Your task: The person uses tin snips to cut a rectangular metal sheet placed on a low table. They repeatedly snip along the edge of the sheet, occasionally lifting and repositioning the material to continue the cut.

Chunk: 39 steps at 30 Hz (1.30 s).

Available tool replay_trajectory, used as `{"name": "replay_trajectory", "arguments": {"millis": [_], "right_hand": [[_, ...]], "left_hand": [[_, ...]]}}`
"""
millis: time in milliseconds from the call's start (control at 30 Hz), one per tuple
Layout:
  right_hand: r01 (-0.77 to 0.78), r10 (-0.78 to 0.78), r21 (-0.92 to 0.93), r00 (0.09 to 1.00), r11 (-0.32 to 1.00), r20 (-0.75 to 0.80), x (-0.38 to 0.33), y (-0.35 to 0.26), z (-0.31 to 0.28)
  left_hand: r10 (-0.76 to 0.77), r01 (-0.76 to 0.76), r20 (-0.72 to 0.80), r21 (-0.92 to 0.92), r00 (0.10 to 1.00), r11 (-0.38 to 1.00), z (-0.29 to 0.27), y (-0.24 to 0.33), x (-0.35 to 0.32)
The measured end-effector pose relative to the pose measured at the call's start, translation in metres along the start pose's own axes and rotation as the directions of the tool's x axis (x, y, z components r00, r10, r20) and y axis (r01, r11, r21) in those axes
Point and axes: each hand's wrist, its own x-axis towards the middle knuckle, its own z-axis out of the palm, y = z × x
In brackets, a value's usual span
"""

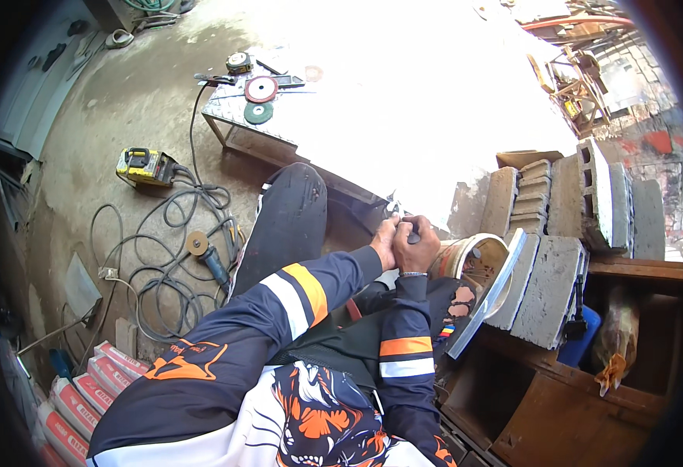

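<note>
Both of my hands come together in front of my knees, at the near edge of the metal-topped table (236, 101). My right hand (417, 251) is closed in a fist around a hand tool (394, 207) with a dark handle end and a silver metal head. Pressed against it, my left hand (386, 243) has its fingers closed on the same tool. The fingers and strong glare hide much of it, so its exact kind cannot be told. A pale bucket (444, 255) with thin rods inside stands right beside my right hand.
On the table lie a tape measure (239, 62), a red-rimmed disc (261, 89) and a green disc (258, 114). Left on the floor are a yellow welding machine (143, 166), tangled cables and an angle grinder (215, 265). Concrete blocks (551, 288) and a wooden cabinet (575, 412) stand right.
</note>
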Motion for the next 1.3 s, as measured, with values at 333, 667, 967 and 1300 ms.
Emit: {"name": "replay_trajectory", "arguments": {"millis": [333, 667, 967, 1300], "right_hand": [[-0.322, 0.306, 0.159, 0.945, 0.933, 0.114, 0.036, 0.004, -0.02], [-0.152, 0.158, 0.176, 0.987, 0.973, -0.02, -0.006, 0.025, -0.024], [-0.204, 0.235, 0.254, 0.967, 0.946, -0.101, -0.027, 0.025, -0.026], [-0.147, 0.189, 0.274, 0.973, 0.95, -0.134, -0.031, 0.027, -0.019]], "left_hand": [[-0.191, 0.179, 0.169, 0.085, 0.967, 0.98, -0.018, -0.005, 0.023], [-0.085, 0.071, 0.166, 0.088, 0.982, 0.994, 0.004, -0.023, 0.023], [-0.117, 0.108, 0.032, 0.206, 0.993, 0.973, 0.0, -0.026, 0.028], [-0.057, 0.058, -0.012, 0.294, 0.998, 0.954, 0.012, -0.021, 0.02]]}}
